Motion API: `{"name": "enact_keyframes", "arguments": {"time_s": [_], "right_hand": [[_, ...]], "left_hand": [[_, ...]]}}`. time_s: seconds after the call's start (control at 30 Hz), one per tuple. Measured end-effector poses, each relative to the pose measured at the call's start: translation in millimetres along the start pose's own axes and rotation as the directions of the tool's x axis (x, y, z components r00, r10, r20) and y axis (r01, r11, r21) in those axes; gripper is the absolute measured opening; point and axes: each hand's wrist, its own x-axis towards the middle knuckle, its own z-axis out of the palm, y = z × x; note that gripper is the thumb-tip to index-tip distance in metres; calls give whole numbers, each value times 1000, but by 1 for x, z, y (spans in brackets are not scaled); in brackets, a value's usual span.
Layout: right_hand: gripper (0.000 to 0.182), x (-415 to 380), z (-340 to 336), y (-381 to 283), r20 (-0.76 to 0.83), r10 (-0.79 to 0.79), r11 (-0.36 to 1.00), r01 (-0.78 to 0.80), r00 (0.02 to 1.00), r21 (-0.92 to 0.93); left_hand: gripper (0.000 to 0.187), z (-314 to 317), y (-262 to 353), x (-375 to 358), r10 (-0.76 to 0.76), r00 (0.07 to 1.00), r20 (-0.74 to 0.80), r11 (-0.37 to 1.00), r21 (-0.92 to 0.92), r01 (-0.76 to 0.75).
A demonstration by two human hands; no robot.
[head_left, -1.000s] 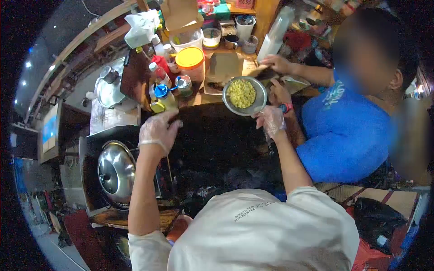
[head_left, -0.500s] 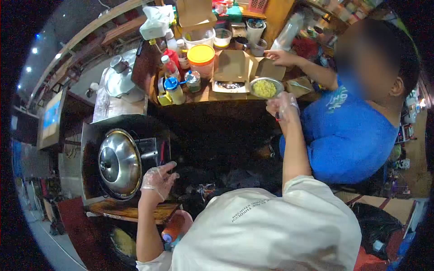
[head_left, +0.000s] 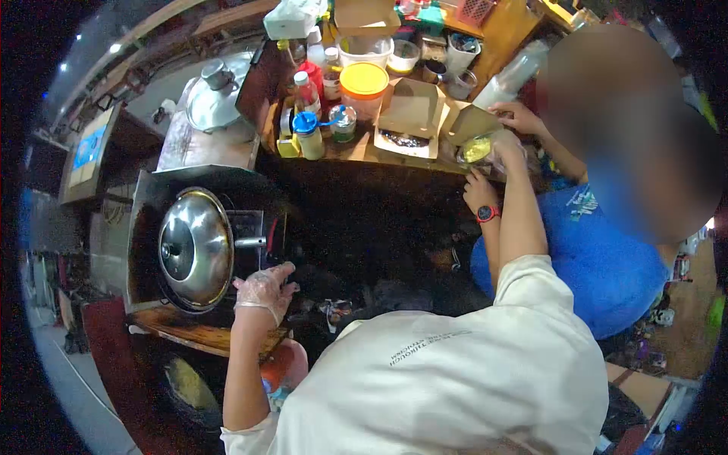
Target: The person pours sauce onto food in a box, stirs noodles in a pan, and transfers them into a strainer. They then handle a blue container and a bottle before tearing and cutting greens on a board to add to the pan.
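Note:
My left hand [head_left: 264, 293], in a clear plastic glove, hangs with its fingers spread, holding nothing. It is beside a lidded pan [head_left: 196, 250] with a domed metal lid. My right hand [head_left: 508, 150], also gloved, is at the right side of a bowl [head_left: 461, 155] of yellow shredded food [head_left: 477, 149]. Its fingers are blurred and partly hidden, so their grip does not show. Left of the bowl lies an open cardboard box [head_left: 410, 114] with dark, glossy food inside. Another open box flap [head_left: 472, 123] stands behind the bowl.
A co-worker in a blue shirt [head_left: 565, 258] sits at right. One of their hands [head_left: 519, 118] is beyond the bowl; the other, wearing a red watch [head_left: 486, 213], is by the counter edge. A yellow-lidded tub [head_left: 364, 80] and several bottles [head_left: 309, 135] crowd the counter.
My right hand has moved further over the counter, to the right side of the bowl. The co-worker leans in, and their watch hand now shows beside my forearm. My left hand stays near the pan.

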Motion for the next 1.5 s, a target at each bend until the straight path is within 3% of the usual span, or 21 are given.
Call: {"name": "enact_keyframes", "arguments": {"time_s": [0.07, 0.13, 0.2, 0.23, 0.33, 0.37, 0.47, 0.53, 0.67, 0.77, 0.83, 0.9, 1.0, 1.1, 1.17, 1.2, 1.23, 1.33, 1.4, 1.43, 1.5], "right_hand": [[18, 13, -18, 2, 194, -93, 996, 89, 976, 31], [17, 26, -15, -5, 49, -138, 986, 142, 989, -91], [20, 29, -27, -10, 282, -211, 908, 294, 936, -297], [20, 32, -26, -13, 283, -217, 905, 301, 934, -299], [15, 37, -13, -21, -86, -131, 991, 126, 988, -53], [15, 30, -31, -23, -84, -137, 990, 133, 987, -55], [17, 24, -56, -26, -129, -184, 946, 212, 974, 244], [17, 41, -21, -42, -153, 31, 999, -34, 988, -16], [21, 67, -9, -55, 63, -29, 969, 44, 998, -243], [28, 58, -29, -75, -70, -11, 1000, 11, 998, -9], [30, 63, -25, -92, -77, 23, 995, -15, 997, 97], [28, 71, -20, -102, -70, -81, 989, 89, 994, 114], [25, 97, -22, -117, -64, -229, 970, 233, 971, 72], [22, 119, -46, -118, -71, -339, 940, 336, 938, -54], [20, 134, -71, -112, -117, -413, 906, 394, 903, -157], [19, 134, -88, -113, -151, -464, 877, 427, 873, -221], [18, 127, -103, -102, -192, -536, 830, 472, 822, -299], [15, 148, -144, -91, -283, -818, 543, 511, 501, -666], [13, 147, -168, -100, -329, -906, 410, 367, 265, -835], [14, 125, -187, -113, -312, -905, 413, 420, 289, -808], [16, 74, -194, -149, -289, -836, 541, 607, 467, -582]], "left_hand": [[33, -1, 9, -2, -22, 999, -30, 1000, 22, 23], [33, -3, 15, 3, -4, 1000, -30, 999, 36, 6], [33, -15, 32, 2, -25, 1000, -19, 999, 37, 26], [33, -20, 38, 1, -37, 999, -7, 998, 44, 37], [33, -5, 31, 4, -12, 996, -84, 1000, 18, 13], [33, -5, 33, 5, -17, 996, -82, 1000, 14, 18], [34, -2, 35, 4, -4, 993, -117, 1000, 22, 6], [35, 5, 34, 2, 36, 986, -165, 999, 41, -30], [33, 22, 29, -12, 16, 985, -171, 999, 38, -10], [30, 12, 39, -38, -23, 984, -179, 1000, -1, 23], [29, 49, 28, -64, 31, 922, -387, 994, -81, -67], [28, 60, 28, -96, -31, 968, -249, 990, -138, -4], [28, 91, 38, -169, -102, 934, -342, 977, -210, 29], [28, 169, 25, -232, -217, 862, -459, 947, -314, 71], [29, 229, 16, -283, -397, 716, -575, 876, -469, 110], [29, 221, 19, -317, -585, 717, -378, 737, -616, 277], [29, 257, 33, -362, -657, 651, -381, 679, -676, 289], [30, 333, 8, -433, -870, 460, -177, 415, -766, 491], [29, 377, -18, -471, -916, 401, 10, 288, -678, 676], [29, 398, -28, -487, -912, 409, 19, 286, -685, 670], [30, 425, -47, -505, -945, 327, -9, 269, -588, 763]]}}
